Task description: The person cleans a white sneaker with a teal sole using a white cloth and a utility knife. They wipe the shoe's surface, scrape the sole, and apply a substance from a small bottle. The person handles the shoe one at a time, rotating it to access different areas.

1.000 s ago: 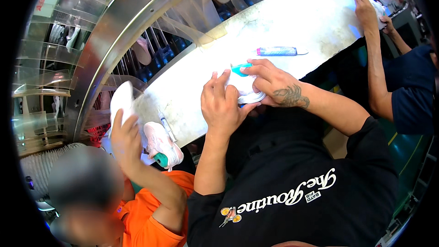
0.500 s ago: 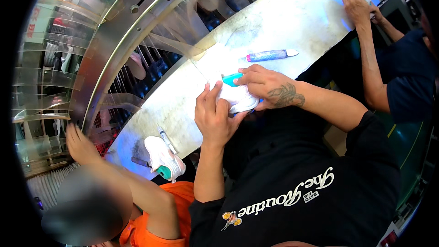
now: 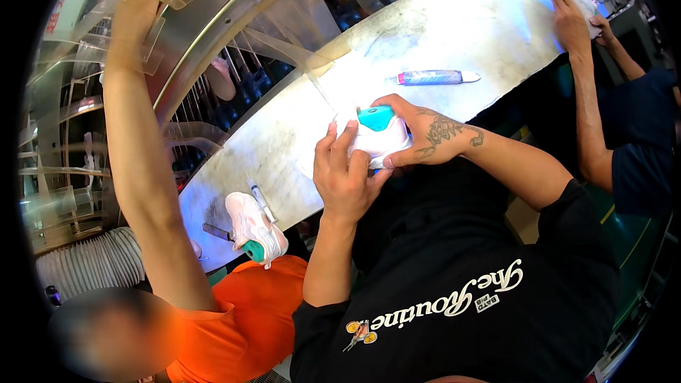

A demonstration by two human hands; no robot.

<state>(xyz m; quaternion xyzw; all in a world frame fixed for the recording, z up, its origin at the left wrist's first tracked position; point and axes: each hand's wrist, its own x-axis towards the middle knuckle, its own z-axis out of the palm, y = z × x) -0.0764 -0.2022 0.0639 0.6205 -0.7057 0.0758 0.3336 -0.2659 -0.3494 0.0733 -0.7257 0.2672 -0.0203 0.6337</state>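
A white shoe (image 3: 383, 144) with a teal last (image 3: 376, 118) in its opening is held between my two hands over the near edge of the pale worktable. My left hand (image 3: 349, 174) grips its left side, with the thumb low and the fingertips at the top. From the right, my right hand (image 3: 429, 135) wraps round the shoe, its thumb on the near lower edge. Glare washes out much of the upper. Beyond my right hand lies a blue-labelled tube (image 3: 438, 77) with a white tip and a pink end.
Left on the worktable (image 3: 284, 149) sit another white shoe (image 3: 250, 216) with a teal last, a slim pen-like tool (image 3: 260, 202) and a dark block (image 3: 217, 231). Clear strip curtains (image 3: 284, 46) hang along a metal frame. A person in orange (image 3: 255, 305) reaches there; another person's hand (image 3: 571, 25) holds a white shoe.
The shoe in my hands has turned, showing more of the teal last. My right fingers have moved behind it. The orange-clad person's arm has swung up and forward toward the curtain.
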